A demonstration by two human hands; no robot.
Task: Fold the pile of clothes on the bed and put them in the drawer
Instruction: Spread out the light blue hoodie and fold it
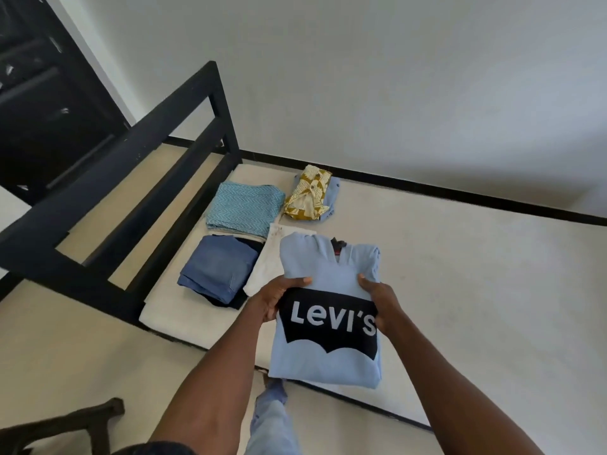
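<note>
A folded light-blue hoodie (328, 267) with a black Levi's logo is held over the near edge of the white mattress (460, 290). My left hand (279, 298) grips its left side with the thumb on top. My right hand (382, 307) grips its right side the same way. Beyond the hoodie, folded clothes lie on the mattress: a blue denim piece (215, 267), a teal patterned piece (244, 208), a yellow patterned piece (307, 193) and a white piece (272, 257) partly hidden under the hoodie.
The black bed frame footboard (131, 165) stands at the left of the mattress. A dark cabinet (42, 93) stands at the far left by the wall. A dark wooden chair back (65, 421) shows at the bottom left. My jeans leg (272, 421) is below the hoodie.
</note>
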